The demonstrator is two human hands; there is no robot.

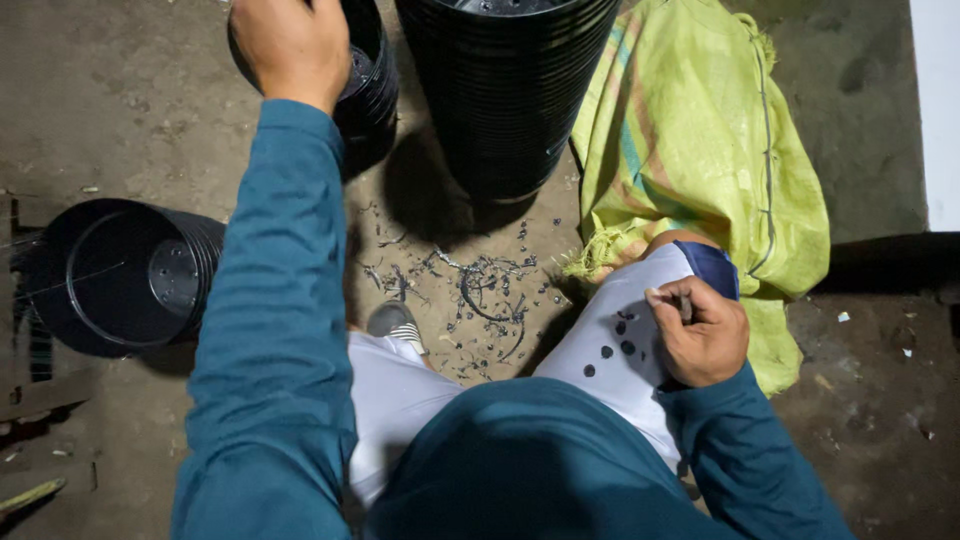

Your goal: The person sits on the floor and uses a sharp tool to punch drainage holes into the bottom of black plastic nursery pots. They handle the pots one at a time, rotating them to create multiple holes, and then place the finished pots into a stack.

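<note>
1. Far left of the tall pot stack (pixel 505 90): black plastic nursery pots lying on their side (pixel 125 275) on the dirt floor (pixel 120 100), drain holes showing in the base.
2. Just left of the tall stack: left hand (pixel 290 45) reaching out, fingers curled over the rim of a shorter stack of black pots (pixel 370 85); grip clamped, by the look of it.
3. Below the tall stack: black plastic shavings and punched discs (pixel 480 295) scattered on the floor, a sandalled foot (pixel 395 322) beside them.
4. Right of the tall stack: yellow-green woven sack (pixel 690 150), crumpled.
5. Below the sack: right hand (pixel 700 335) resting on the knee, fingers closed around a small dark tool (pixel 686 305).
6. Step in hand, likely: fetching the next pot; next calls for peeling one free of the stack.
</note>
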